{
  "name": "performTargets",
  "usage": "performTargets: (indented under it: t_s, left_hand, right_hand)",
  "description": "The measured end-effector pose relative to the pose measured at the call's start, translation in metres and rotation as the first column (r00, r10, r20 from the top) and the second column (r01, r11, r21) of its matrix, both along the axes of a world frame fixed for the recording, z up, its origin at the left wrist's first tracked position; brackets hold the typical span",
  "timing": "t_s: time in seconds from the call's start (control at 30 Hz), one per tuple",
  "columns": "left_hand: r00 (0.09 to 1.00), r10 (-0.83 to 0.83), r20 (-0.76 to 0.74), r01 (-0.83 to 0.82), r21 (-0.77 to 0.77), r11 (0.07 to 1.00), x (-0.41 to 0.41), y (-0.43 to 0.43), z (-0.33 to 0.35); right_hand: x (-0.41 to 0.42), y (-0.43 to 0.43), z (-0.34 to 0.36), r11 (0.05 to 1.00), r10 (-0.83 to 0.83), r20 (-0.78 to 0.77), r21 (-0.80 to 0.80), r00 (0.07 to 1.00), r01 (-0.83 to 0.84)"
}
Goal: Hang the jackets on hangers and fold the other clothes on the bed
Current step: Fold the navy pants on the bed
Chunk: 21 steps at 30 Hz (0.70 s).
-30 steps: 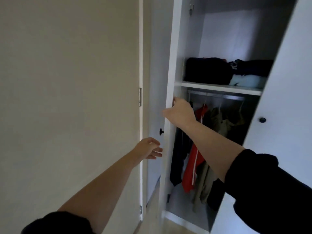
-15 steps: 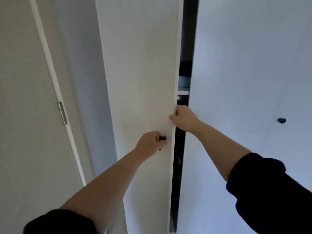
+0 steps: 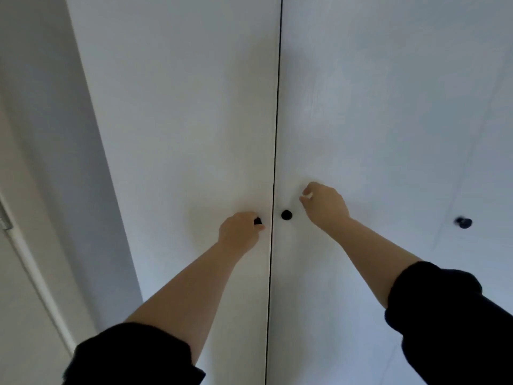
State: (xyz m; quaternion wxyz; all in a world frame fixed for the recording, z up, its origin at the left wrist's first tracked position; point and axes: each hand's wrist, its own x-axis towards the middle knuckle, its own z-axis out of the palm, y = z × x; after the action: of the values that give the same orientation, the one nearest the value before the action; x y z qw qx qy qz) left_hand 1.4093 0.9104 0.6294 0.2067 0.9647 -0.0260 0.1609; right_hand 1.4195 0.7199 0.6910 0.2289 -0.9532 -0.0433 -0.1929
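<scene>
Swings door [image 3: 180, 134] shut with left hand [image 3: 240, 232] pinching its knob [image 3: 258, 220]; frees right hand [image 3: 324, 204], loosely curled, empty; likely ends hanging.

knob [image 3: 257, 220] half under left hand [image 3: 240, 232], far knob [image 3: 463, 222] blurred

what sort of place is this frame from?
Likely a home bedroom, in front of a closed white wardrobe: two flat doors meeting at a thin seam, a black right knob, and the left hand gripping the left knob. A door hinge shows at far left.

No text, label or number can be read anywhere
</scene>
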Motion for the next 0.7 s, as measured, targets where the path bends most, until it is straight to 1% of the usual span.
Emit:
performTargets:
  t_s: [0.17, 0.27, 0.37, 0.53, 0.63, 0.7]
  left_hand:
    - [0.992, 0.107, 0.06, -0.11, 0.039, 0.993, 0.034, -0.013, -0.004]
    - [0.989, 0.122, 0.085, -0.129, 0.071, 0.989, 0.047, -0.014, -0.007]
    - [0.987, 0.127, 0.098, -0.137, 0.094, 0.986, 0.057, -0.014, -0.007]
    - [0.986, 0.112, 0.122, -0.128, 0.124, 0.984, 0.058, -0.012, -0.011]
    - [0.996, 0.087, 0.033, -0.09, 0.112, 0.99, 0.052, -0.015, -0.002]
    - [1.0, 0.013, -0.019, -0.013, 0.017, 1.0, 0.042, -0.015, -0.001]
  right_hand:
    - [0.031, 0.002, -0.026, 0.979, 0.181, -0.119, -0.078, 0.976, -0.19]
    - [0.043, 0.016, -0.041, 0.96, 0.243, -0.068, -0.127, 0.968, -0.25]
    - [0.05, 0.021, -0.045, 0.963, 0.216, -0.022, -0.162, 0.976, -0.217]
    - [0.046, 0.025, -0.05, 0.98, 0.157, -0.002, -0.127, 0.988, -0.156]
    - [0.037, 0.032, -0.043, 0.981, 0.089, -0.02, -0.169, 0.996, -0.091]
    - [0.028, 0.034, -0.04, 0.973, 0.066, 0.016, -0.221, 0.998, -0.061]
